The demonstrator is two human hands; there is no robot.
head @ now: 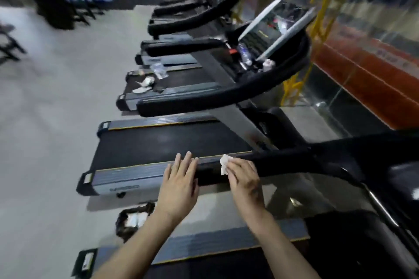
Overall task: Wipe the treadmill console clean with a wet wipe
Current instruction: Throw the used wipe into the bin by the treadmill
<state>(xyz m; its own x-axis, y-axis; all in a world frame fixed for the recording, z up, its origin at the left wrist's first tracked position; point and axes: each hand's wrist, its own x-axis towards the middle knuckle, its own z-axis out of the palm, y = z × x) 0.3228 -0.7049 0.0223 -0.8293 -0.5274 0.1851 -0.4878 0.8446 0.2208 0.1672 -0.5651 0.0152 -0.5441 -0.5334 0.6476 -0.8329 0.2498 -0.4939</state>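
Note:
My right hand (243, 180) grips a small white wet wipe (225, 163) and presses it on the black padded handrail (283, 163) of the nearest treadmill. My left hand (180, 182) lies flat with fingers spread, at the handrail's left end, holding nothing. The view is tilted and blurred. The console of this treadmill is only partly seen as a dark shape (385, 149) at the right edge. A neighbouring treadmill's console (272, 29) with silver side frames stands further back.
A row of treadmills runs away toward the top. The neighbouring belt carries crumpled wipes (145, 82) and a clear packet (158, 70). A bottle (244, 53) rests in that console's tray. A dark bag (133, 219) sits on the floor between machines. Grey floor lies left.

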